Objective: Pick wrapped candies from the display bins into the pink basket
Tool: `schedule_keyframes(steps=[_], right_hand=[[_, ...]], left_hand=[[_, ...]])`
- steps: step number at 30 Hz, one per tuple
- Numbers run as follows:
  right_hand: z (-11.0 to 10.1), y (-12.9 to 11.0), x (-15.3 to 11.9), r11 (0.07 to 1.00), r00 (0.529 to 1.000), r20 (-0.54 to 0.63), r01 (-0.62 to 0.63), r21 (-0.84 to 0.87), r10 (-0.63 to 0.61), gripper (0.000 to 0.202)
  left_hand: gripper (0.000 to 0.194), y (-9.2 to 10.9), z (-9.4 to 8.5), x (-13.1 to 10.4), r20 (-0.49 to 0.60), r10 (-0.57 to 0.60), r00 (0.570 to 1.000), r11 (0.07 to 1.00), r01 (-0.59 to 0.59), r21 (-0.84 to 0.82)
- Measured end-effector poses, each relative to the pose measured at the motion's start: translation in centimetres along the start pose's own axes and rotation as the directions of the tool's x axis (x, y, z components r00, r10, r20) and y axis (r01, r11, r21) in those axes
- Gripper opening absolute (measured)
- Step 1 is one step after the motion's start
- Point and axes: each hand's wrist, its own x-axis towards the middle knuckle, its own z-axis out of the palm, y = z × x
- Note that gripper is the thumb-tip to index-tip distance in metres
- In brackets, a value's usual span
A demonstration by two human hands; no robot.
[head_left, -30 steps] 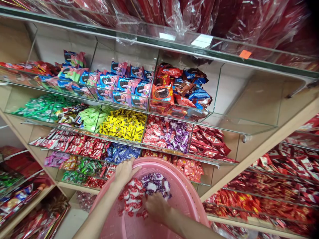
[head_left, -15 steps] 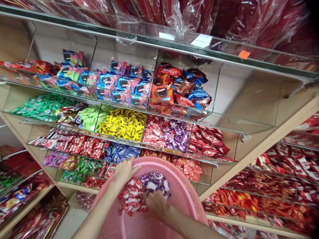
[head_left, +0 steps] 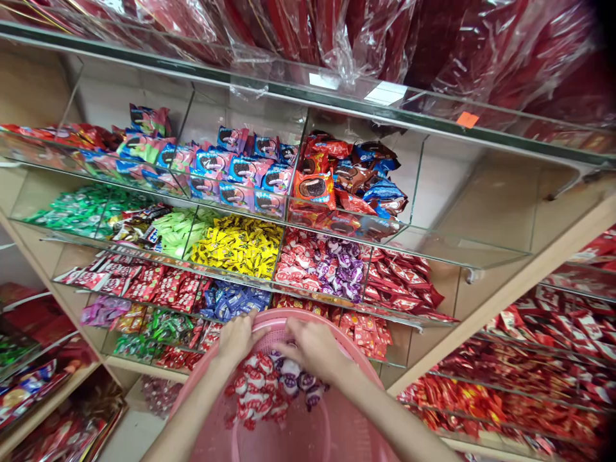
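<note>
Glass shelves (head_left: 289, 91) beyond fingers. Left hand (head_left: 238, 337): fingers curled on pink basket (head_left: 289, 443) rim; red-white candies (head_left: 260, 388) below them. Purple-white candies (head_left: 291, 380) below right hand (head_left: 317, 343), fingers half-bent, can't tell if holding any.

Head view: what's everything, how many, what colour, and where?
Pink basket: one, pink, bottom centre.
Red sweets: many, red and white, in basket.
Purple sweets: several, purple and white, in basket.
Glass shelves: several, clear, centre.
Cookie packs: many, mixed, top shelf.
Yellow packets: many, yellow, second shelf.
Red packets: many, red, far right.
Other packets: many, mixed colours, around these.
Orange tag: one, orange, upper right.
Wrapped things: several, dark red, top.
Left grip: one, bare, basket rim.
Right grip: one, bare, over basket.
</note>
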Motion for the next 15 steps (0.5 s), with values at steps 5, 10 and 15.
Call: schedule_keyframes(steps=[5, 10, 15], right_hand=[[-6.0, 2.8, 4.7, 1.0, 0.942, -0.334, 0.003, 0.007, -0.001, 0.028], [-6.6, 5.3, 7.8, 0.991, 0.972, -0.233, -0.041, -0.128, 0.011, 0.032], [-6.0, 6.4, 8.3, 0.988, 0.991, -0.132, -0.014, -0.156, -0.007, 0.036]], left_hand=[[0.06, 0.1, -0.3, -0.1, 0.002, -0.008, 1.0, 1.0, 0.008, -0.008], [0.06, 0.2, -0.4, -0.3, -0.006, -0.009, 1.0, 1.0, 0.009, 0.005], [0.06, 0.2, -0.2, -0.2, -0.013, -0.014, 1.0, 1.0, 0.014, 0.005]])
